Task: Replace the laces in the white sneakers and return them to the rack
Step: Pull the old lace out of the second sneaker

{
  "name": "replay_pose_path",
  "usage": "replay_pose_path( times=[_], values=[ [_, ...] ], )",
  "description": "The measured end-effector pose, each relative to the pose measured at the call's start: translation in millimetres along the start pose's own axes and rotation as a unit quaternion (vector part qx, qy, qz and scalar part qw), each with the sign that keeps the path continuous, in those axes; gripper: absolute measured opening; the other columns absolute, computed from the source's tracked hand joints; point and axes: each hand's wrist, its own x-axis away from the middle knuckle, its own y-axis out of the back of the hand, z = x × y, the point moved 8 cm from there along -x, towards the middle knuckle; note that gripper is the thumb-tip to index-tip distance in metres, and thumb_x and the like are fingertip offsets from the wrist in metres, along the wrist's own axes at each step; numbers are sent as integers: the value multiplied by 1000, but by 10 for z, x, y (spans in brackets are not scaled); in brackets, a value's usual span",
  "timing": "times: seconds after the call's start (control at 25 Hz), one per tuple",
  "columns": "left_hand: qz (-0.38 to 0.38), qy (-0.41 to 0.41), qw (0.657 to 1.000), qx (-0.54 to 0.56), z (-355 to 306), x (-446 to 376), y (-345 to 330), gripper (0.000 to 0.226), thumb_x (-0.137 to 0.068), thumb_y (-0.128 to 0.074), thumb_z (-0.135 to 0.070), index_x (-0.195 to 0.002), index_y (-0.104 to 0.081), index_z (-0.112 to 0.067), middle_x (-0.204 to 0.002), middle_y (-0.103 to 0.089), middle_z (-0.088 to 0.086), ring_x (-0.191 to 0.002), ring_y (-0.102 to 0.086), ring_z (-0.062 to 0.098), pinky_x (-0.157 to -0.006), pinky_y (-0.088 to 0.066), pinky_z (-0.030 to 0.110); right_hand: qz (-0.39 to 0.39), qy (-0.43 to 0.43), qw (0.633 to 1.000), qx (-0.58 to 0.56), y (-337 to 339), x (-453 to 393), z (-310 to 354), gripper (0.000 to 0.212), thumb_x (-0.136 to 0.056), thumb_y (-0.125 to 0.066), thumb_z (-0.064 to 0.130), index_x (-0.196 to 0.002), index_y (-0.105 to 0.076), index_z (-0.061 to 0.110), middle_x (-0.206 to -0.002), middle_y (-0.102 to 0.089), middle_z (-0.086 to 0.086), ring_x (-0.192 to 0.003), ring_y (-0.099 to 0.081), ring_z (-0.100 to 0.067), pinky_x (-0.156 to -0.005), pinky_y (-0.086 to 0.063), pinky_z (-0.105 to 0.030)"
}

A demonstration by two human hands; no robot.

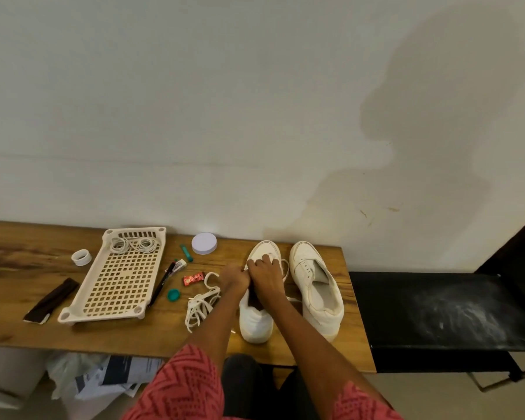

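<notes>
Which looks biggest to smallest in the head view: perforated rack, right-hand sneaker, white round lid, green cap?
1. perforated rack
2. right-hand sneaker
3. white round lid
4. green cap
The lid lies farther from the camera than the cap, yet looks clearly larger.

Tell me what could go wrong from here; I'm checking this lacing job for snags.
Both hands, left hand and right hand, crowd the left sneaker, hiding the eyelets, so one might be skipped. The loose lace pile lies beside the left forearm and could be swept off the table. The right sneaker sits near the table's edge.
</notes>
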Motion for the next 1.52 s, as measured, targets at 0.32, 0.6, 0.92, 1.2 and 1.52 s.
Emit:
replay_pose_path(
  times=[0.32,0.6,0.92,1.2,1.52],
  values=[
    [24,-15,998,-48,-27,17,-8,27,-90,-59,-27,-100,-67,-4,-104,-67,12,-98,-63,26,-69,-45,28,-288,-385,758,-440,250,358,-1165,20,-88,-53,5,-105,-62,11,-102,-62,-12,-98,-53,-22,-69,-39,-28],
    [24,-5,999,-20,47,-57,-49,25,-89,-59,-26,-92,-70,-4,-95,-69,12,-88,-64,24,-63,-41,28,-142,-131,940,-283,313,24,-500,38,-86,-56,11,-124,-52,11,-117,-58,-10,-113,-47,-25,-88,-43,-33],
    [-2,-14,1000,-8,50,-61,-61,23,-92,-56,-20,-76,-66,-7,-72,-58,6,-73,-56,19,-63,-41,28,-47,-36,995,-85,16,-52,-113,26,-93,-49,15,-116,-58,8,-117,-62,-12,-114,-49,-26,-93,-39,-35],
    [21,-17,999,-43,97,-17,-54,28,-90,-60,-25,-98,-69,0,-101,-69,16,-98,-65,28,-61,-48,29,-340,-432,640,-537,70,496,-1090,24,-82,-54,-3,-96,-65,13,-91,-62,-3,-94,-61,-29,-73,-51,-35],
    [-9,-2,1000,14,93,-76,-69,22,-92,-55,-20,-89,-70,-4,-83,-66,10,-75,-57,20,-64,-44,27,-3,-29,1000,1,-80,-43,-45,35,-94,-49,26,-126,-50,12,-131,-54,-13,-126,-41,-30,-105,-31,-43]
  ],
)
